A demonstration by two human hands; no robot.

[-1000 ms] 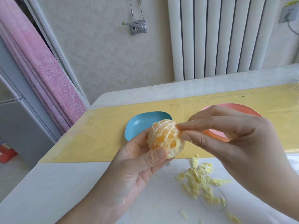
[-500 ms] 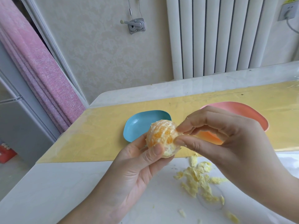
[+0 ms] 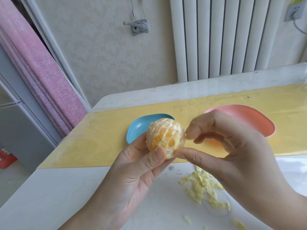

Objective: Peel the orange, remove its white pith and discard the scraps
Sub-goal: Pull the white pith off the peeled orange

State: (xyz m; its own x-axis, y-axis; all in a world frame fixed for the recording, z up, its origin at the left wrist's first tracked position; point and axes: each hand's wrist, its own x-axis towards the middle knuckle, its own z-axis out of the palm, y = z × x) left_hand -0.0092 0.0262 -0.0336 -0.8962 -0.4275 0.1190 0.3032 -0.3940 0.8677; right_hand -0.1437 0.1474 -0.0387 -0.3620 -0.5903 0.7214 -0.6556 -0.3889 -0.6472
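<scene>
My left hand [image 3: 132, 176] grips a peeled orange [image 3: 164, 136] from below, thumb on its front and fingers behind it. White pith still streaks the fruit between patches of bare orange flesh. My right hand [image 3: 232, 155] is at the orange's right side, with its thumb tip touching the lower right of the fruit and its curled forefinger touching the upper right. Pale yellow pith scraps [image 3: 204, 188] lie in a loose heap on the white table below my right hand.
A blue dish [image 3: 137, 128] sits on the yellow mat [image 3: 99, 138] behind the orange. A pink dish [image 3: 255, 120] is behind my right hand. The table's left edge [image 3: 25, 183] drops to the floor. A white radiator [image 3: 224, 39] stands against the far wall.
My right hand's thumb and forefinger have spread apart along the orange's right side. The orange has turned slightly in my left hand, showing more bare flesh.
</scene>
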